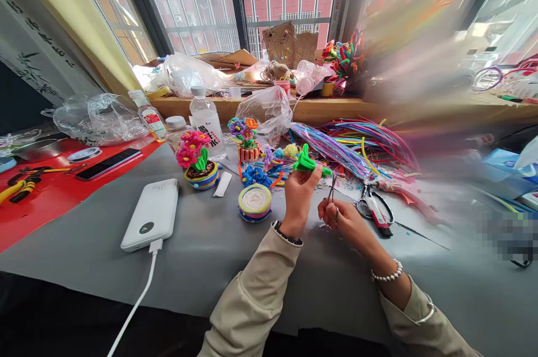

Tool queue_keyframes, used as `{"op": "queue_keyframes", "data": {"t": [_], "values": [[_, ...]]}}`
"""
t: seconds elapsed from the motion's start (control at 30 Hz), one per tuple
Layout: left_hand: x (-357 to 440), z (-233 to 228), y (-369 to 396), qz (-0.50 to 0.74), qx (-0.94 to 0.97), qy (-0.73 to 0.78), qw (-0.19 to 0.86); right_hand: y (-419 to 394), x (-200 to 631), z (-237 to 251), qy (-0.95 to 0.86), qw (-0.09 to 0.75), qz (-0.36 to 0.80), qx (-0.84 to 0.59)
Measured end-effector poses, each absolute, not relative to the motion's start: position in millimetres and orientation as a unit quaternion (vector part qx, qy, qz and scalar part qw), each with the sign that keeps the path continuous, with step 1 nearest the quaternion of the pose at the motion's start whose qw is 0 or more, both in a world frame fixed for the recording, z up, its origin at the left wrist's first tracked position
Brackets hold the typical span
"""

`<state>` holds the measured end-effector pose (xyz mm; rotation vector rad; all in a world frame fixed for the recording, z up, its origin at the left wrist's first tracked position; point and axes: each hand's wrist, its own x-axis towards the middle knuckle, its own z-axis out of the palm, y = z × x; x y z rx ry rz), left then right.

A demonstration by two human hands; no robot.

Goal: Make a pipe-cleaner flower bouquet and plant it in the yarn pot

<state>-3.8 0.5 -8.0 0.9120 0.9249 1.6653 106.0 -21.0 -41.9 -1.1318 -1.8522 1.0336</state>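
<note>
A phone (108, 164) lies near a power bank (152, 211); far right, blurred, perhaps tissues (529, 153).

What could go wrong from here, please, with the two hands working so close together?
The right hand holds small scissors, blades up, beside the left hand, which grips a green fuzzy piece; a slip might nick that hand. The white cable runs from the power bank over the table edge, so a snag could drag both down.
</note>
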Motion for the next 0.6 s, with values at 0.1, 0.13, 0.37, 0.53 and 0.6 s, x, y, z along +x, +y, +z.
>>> {"op": "queue_keyframes", "data": {"t": [0.1, 0.13, 0.37, 0.53, 0.6], "values": [[-3.2, -8.6, 0.7, 0.68, 0.388, 0.386, 0.488, -19.8, 106.1, -42.5, -0.715, 0.361, 0.392, -0.454], [-3.1, -8.8, 0.7, 0.678, 0.393, 0.39, 0.483, -19.5, 106.0, -42.4, -0.715, 0.358, 0.388, -0.459], [-3.6, -7.9, -0.5, 0.676, 0.402, 0.396, 0.474, -19.8, 105.7, -41.4, -0.714, 0.345, 0.366, -0.486], [-3.4, -6.7, -1.0, 0.679, 0.396, 0.402, 0.469, -21.1, 105.2, -40.7, -0.722, 0.331, 0.332, -0.509], [-3.4, -7.3, -0.5, 0.674, 0.404, 0.407, 0.466, -21.3, 104.8, -40.0, -0.725, 0.328, 0.326, -0.511]]}}
